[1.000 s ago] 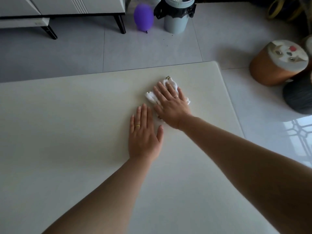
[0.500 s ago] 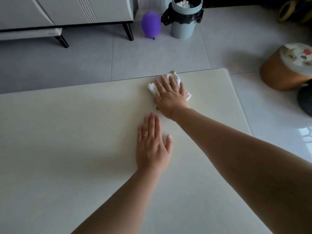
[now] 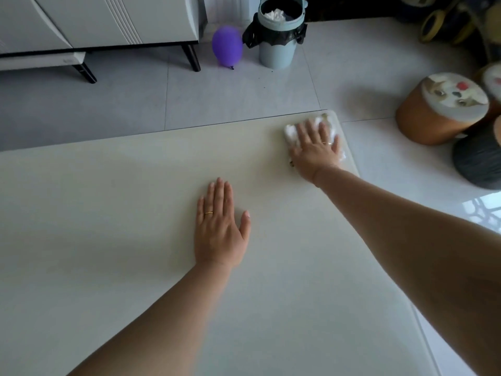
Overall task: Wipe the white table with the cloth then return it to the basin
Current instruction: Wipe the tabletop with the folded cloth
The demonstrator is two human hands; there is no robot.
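On the white tabletop (image 3: 108, 213), the left hand (image 3: 219, 229) lies palm down near the middle, its grip wide, fingers straight and holding nothing. On the floor beyond the far edge stand a purple balloon (image 3: 227, 48) and a lined waste bin (image 3: 276, 47) with crumpled paper (image 3: 274, 14) inside. At the far right corner the white cloth (image 3: 290, 131) lies bunched and blurred, so its long axis cannot be told. The right hand (image 3: 315, 147) presses on it, grip wide, fingers spread toward the far edge.

Soft dim daylight, window glare on glossy floor (image 3: 482, 213) at right, motion-blurred cloth (image 3: 291, 132), wide-angle edge bending
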